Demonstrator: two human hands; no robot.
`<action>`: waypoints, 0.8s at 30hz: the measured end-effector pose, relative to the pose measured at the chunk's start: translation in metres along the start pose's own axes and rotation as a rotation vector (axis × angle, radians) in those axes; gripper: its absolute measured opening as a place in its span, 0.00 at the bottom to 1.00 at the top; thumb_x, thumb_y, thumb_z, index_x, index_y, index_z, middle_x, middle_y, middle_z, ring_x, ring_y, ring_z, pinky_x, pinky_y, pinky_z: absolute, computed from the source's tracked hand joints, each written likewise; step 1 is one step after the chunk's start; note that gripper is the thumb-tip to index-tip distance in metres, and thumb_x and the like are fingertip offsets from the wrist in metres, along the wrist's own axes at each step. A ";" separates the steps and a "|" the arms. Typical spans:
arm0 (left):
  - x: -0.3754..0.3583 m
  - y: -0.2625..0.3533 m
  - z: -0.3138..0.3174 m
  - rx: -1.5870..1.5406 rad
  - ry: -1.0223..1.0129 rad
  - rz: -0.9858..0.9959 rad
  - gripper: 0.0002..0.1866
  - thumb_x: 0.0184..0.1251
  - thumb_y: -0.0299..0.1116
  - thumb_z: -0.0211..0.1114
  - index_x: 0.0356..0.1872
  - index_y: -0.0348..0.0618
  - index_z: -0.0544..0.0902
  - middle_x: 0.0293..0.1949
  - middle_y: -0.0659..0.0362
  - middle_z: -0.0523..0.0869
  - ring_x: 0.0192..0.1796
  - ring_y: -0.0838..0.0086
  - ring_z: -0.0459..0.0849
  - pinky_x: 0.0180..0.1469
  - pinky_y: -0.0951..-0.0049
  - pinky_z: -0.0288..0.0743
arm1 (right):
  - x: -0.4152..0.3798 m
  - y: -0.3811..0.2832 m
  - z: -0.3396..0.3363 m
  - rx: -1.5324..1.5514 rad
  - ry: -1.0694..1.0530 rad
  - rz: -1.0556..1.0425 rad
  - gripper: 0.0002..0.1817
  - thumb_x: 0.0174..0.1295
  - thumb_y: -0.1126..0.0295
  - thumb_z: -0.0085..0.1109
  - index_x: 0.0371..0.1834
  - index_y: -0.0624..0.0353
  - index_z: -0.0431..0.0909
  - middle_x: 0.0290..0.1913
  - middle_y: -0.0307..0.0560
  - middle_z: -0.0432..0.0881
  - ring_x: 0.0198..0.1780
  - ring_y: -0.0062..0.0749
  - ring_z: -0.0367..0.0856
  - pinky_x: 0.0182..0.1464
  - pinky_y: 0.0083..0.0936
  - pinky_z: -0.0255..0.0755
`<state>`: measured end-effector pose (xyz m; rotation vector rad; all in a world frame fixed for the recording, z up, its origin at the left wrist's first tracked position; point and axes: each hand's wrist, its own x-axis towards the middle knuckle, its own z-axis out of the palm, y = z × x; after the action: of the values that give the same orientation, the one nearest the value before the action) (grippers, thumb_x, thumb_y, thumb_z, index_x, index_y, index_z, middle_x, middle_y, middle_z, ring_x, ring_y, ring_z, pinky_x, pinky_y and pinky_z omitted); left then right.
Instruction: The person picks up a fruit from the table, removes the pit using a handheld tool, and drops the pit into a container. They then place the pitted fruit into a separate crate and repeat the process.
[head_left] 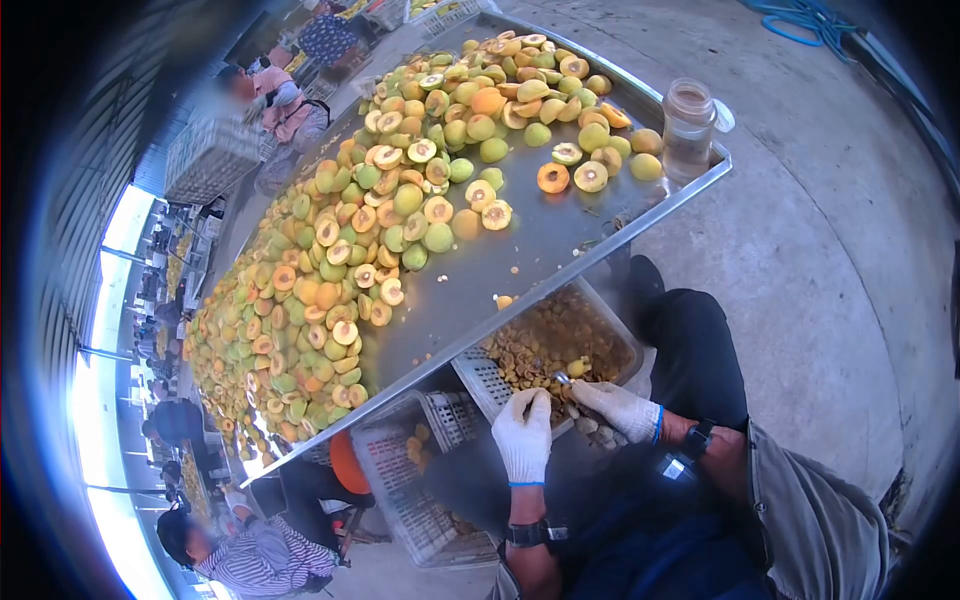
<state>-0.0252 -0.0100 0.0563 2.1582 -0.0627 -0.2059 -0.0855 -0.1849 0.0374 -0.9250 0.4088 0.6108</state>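
Both hands wear white gloves and are close together over a crate of pits and scraps point(545, 345) below the metal table's edge. My left hand point(524, 428) has its fingers pressed together; what they hold, if anything, is too small to make out. Just right of it, my right hand point(617, 408) is closed on a small metal tool point(562, 378), whose tip points toward the left hand. Above them, halved and whole yellow-green fruit point(340, 240) lies heaped on the metal table point(470, 295).
A clear jar point(688, 130) stands at the table's right corner. Another crate point(405, 480) is at lower left. A person in a striped top point(265, 555) sits at the lower left, and a person in pink point(285, 100) is beyond the table. A blue hose point(805, 20) lies on the floor.
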 end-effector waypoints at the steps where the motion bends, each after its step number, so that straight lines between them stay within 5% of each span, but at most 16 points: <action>1: 0.001 -0.003 -0.001 0.019 -0.030 -0.041 0.09 0.68 0.30 0.72 0.44 0.34 0.90 0.40 0.50 0.92 0.42 0.67 0.90 0.51 0.68 0.81 | 0.001 0.003 -0.002 0.000 0.000 0.000 0.29 0.79 0.34 0.43 0.43 0.50 0.76 0.22 0.31 0.74 0.15 0.17 0.68 0.16 0.18 0.61; 6: 0.013 -0.010 0.002 0.108 0.132 0.129 0.10 0.70 0.30 0.70 0.45 0.33 0.90 0.41 0.49 0.92 0.43 0.68 0.90 0.51 0.68 0.81 | 0.003 0.004 -0.004 0.081 -0.151 0.042 0.28 0.80 0.35 0.42 0.41 0.48 0.75 0.21 0.31 0.73 0.14 0.17 0.67 0.15 0.18 0.60; 9: 0.031 0.007 -0.004 0.035 0.234 0.157 0.09 0.70 0.28 0.71 0.43 0.32 0.89 0.40 0.49 0.92 0.42 0.68 0.89 0.50 0.68 0.81 | -0.003 -0.006 0.004 0.040 -0.063 0.039 0.27 0.81 0.38 0.42 0.39 0.50 0.75 0.20 0.30 0.71 0.14 0.15 0.67 0.14 0.16 0.59; 15: 0.145 0.027 -0.023 0.010 0.447 0.196 0.13 0.70 0.33 0.70 0.44 0.31 0.89 0.43 0.46 0.92 0.42 0.64 0.89 0.53 0.65 0.81 | 0.014 0.016 -0.004 0.020 -0.011 -0.016 0.24 0.81 0.40 0.45 0.43 0.49 0.75 0.23 0.31 0.72 0.18 0.18 0.68 0.19 0.17 0.63; 18: 0.220 0.017 -0.016 0.076 0.448 0.213 0.21 0.69 0.40 0.71 0.53 0.31 0.88 0.50 0.43 0.91 0.53 0.54 0.90 0.61 0.60 0.80 | 0.008 0.006 0.007 0.015 -0.041 -0.027 0.25 0.84 0.44 0.42 0.36 0.51 0.73 0.19 0.33 0.69 0.14 0.17 0.67 0.14 0.18 0.59; 24: 0.315 0.013 0.012 0.535 0.357 0.327 0.29 0.65 0.40 0.70 0.67 0.46 0.82 0.59 0.41 0.84 0.59 0.47 0.84 0.61 0.51 0.79 | -0.008 -0.028 0.018 -0.134 -0.037 -0.002 0.24 0.85 0.47 0.41 0.32 0.50 0.70 0.21 0.31 0.70 0.16 0.15 0.67 0.16 0.15 0.58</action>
<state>0.2828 -0.0661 0.0213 2.6374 -0.2899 0.4319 -0.0722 -0.1852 0.0695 -1.0398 0.3373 0.6587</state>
